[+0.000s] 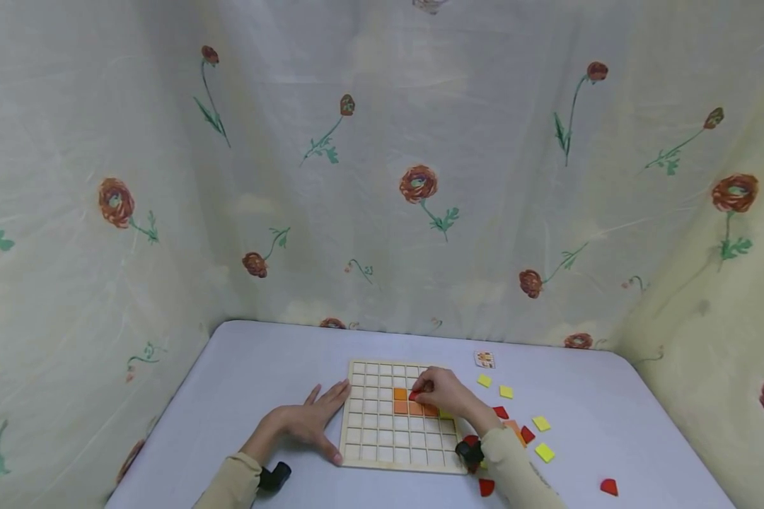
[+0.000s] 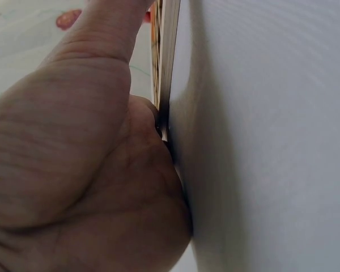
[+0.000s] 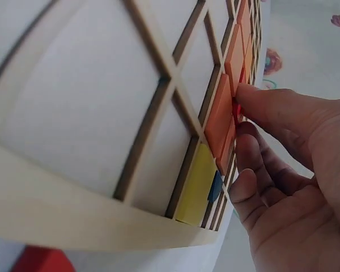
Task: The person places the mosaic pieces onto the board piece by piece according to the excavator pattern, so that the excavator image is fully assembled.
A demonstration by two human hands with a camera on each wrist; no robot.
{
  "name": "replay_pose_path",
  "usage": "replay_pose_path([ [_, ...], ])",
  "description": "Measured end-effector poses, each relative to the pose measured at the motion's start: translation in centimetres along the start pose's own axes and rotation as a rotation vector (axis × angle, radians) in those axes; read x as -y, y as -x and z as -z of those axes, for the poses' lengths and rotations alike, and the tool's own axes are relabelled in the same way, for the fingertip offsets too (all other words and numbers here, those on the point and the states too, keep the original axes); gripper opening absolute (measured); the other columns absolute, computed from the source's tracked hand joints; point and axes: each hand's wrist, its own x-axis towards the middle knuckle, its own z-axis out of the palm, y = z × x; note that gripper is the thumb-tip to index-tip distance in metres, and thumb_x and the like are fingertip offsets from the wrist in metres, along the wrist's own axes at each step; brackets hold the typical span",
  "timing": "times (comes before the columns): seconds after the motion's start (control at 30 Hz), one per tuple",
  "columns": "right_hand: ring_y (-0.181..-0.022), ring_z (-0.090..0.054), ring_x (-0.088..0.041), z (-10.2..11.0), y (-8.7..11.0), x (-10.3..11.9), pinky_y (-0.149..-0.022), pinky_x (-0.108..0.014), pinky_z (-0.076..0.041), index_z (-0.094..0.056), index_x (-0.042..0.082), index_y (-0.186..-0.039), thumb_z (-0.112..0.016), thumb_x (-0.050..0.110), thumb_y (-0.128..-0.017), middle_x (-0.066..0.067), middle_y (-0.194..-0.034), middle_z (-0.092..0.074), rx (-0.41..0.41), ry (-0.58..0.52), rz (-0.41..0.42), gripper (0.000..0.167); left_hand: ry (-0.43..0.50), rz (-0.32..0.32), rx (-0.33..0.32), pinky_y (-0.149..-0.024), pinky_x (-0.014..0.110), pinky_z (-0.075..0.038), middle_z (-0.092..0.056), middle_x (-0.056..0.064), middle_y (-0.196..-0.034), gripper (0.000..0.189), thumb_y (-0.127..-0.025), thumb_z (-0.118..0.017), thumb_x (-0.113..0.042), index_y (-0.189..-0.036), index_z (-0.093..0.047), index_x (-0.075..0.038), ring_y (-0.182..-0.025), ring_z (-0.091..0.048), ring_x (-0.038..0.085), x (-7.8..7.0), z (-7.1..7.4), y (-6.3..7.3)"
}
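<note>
A wooden grid board (image 1: 397, 465) lies on the white table, several of its cells filled with orange tiles (image 1: 400, 407). My right hand (image 1: 448, 393) pinches a small red piece (image 1: 413, 396) between thumb and fingertips, right beside those tiles. In the right wrist view most of that red piece (image 3: 236, 109) is hidden by the thumb. A yellow tile (image 3: 196, 184) sits near the board's right edge with a small blue piece (image 3: 215, 186) against it. With fingers spread, my left hand (image 1: 305, 423) rests against the board's left edge, thumb at the near corner.
Right of the board lie loose yellow squares (image 1: 545, 452), red quarter-round pieces (image 1: 609, 486) and orange pieces (image 1: 513, 430), partly behind the right forearm. A small printed card (image 1: 484, 360) lies at the back. A flowered curtain (image 1: 382, 283) surrounds the table.
</note>
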Motion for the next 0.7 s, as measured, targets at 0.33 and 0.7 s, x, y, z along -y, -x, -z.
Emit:
replay_pose_path([
  [0.33,-0.076,-0.052,-0.012,-0.1,0.3,-0.1,-0.066,-0.022,-0.046,-0.071,0.011,-0.096,-0.069,0.008,-0.087,0.002,-0.088,-0.063,0.017,-0.035,0.020,0.010,0.006,0.010,0.001,-0.120,0.053,0.008,0.004,0.007,-0.164,0.129,-0.066,-0.078,-0.062,-0.156,-0.003,-0.009,-0.151,0.006,0.024,-0.2,0.1,0.1],
  [0.7,-0.079,-0.052,-0.014,1.0,1.6,-0.4,-0.066,-0.023,-0.046,-0.068,0.011,-0.096,-0.070,0.013,-0.088,0.001,-0.090,-0.061,-0.062,-0.062,-0.029,0.009,0.008,-0.001,-0.005,-0.121,0.052,0.007,0.004,0.008,-0.164,0.128,-0.068,-0.079,-0.060,-0.156,-0.003,-0.007,-0.151,0.005,0.025,-0.4,0.3,0.3],
])
